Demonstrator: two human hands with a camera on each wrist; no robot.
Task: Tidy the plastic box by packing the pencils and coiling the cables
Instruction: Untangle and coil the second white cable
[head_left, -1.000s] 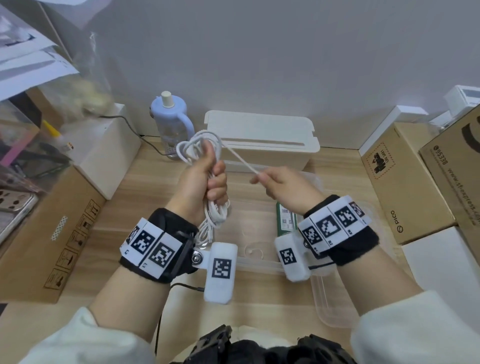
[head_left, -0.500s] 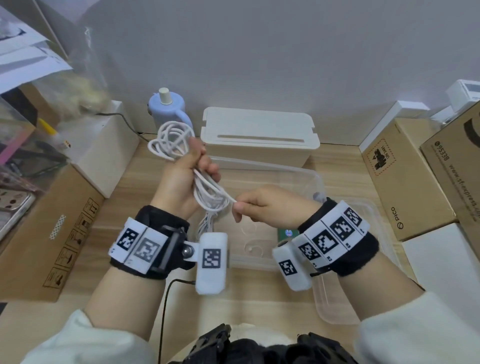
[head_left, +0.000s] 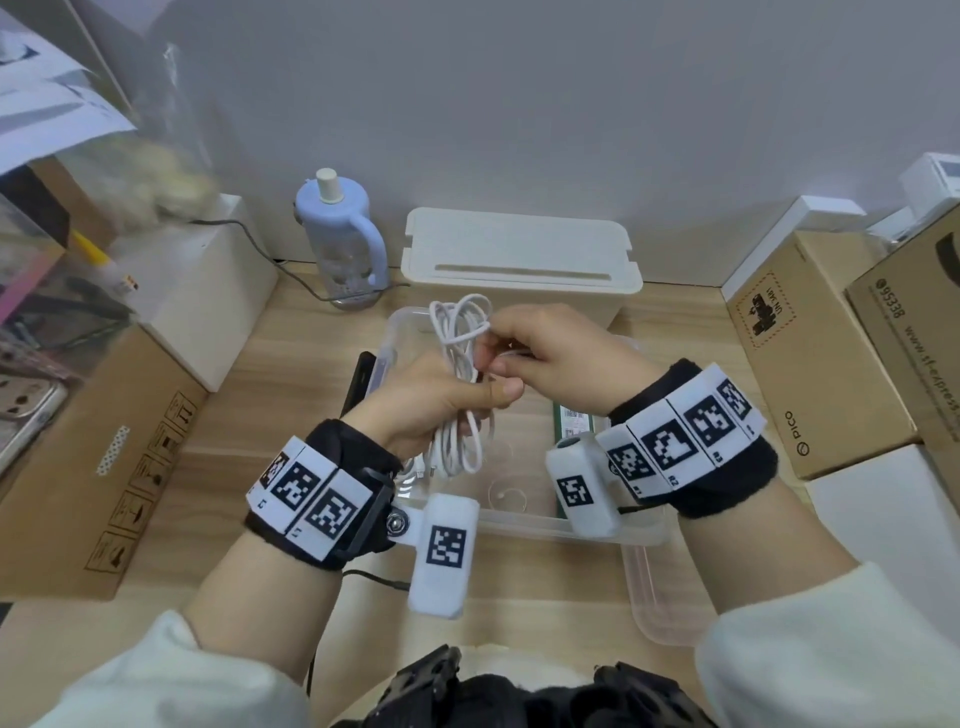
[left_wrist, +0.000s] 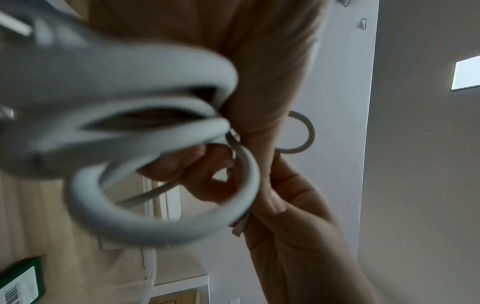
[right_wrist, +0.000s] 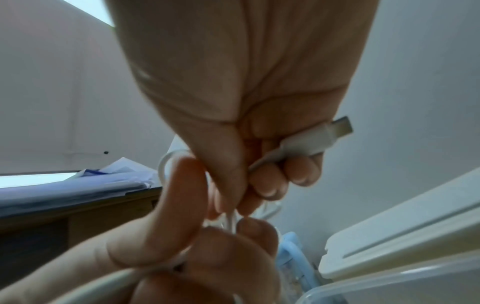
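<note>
At frame centre, the left hand (head_left: 441, 400) grips a looped white charging cable (head_left: 460, 332) while the right hand (head_left: 550, 358) pinches its plug end, apparently to cinch the bundle above the clear plastic box (head_left: 524, 525).

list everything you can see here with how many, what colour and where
cable: one, white, coiled, held over the box
plastic box: one, clear, desk centre
lid: one, clear, right of box
green pack: one, inside box
storage bin: one, cream, behind box
bottle: one, pale blue, back left
cardboard boxes: several, brown, both sides
left hand: grips the coil
right hand: pinches the cable end, plug in fingers
</note>
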